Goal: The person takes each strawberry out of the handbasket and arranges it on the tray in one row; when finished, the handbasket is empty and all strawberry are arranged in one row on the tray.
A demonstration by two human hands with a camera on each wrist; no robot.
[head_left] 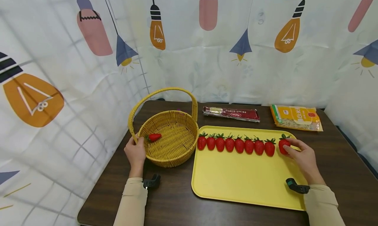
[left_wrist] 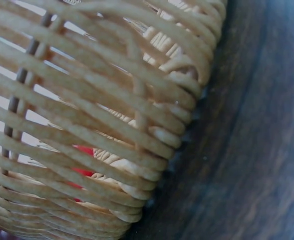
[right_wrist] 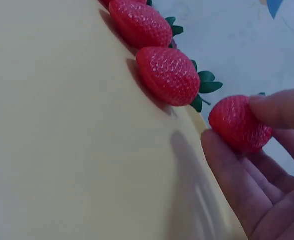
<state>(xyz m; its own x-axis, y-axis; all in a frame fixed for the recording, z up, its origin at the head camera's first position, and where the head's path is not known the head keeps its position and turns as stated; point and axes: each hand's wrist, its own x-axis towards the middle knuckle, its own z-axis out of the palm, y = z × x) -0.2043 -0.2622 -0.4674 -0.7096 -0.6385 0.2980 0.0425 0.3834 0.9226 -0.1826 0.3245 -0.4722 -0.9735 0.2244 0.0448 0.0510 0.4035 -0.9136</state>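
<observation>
My left hand (head_left: 136, 153) grips the yellow wicker basket (head_left: 172, 159) at its left rim, by the foot of the arched handle. Inside the basket, near that hand, lies one red strawberry (head_left: 154, 137); bits of its red show through the weave in the left wrist view. Over the yellow tray's (head_left: 230, 176) upper right corner, my right hand (head_left: 304, 157) pinches a strawberry (right_wrist: 239, 122) between thumb and fingers. Several more strawberries (head_left: 239, 145) lie side by side along the tray's far edge, leaves pointing away. A gap separates the held strawberry from the row's right end.
Behind the tray lie a dark red long packet (head_left: 231, 114) and an orange-yellow bag (head_left: 296, 117). A patterned white curtain (head_left: 189, 65) hangs along the back and left of the dark wooden table (head_left: 168, 196). The basket stands close to the tray's left edge.
</observation>
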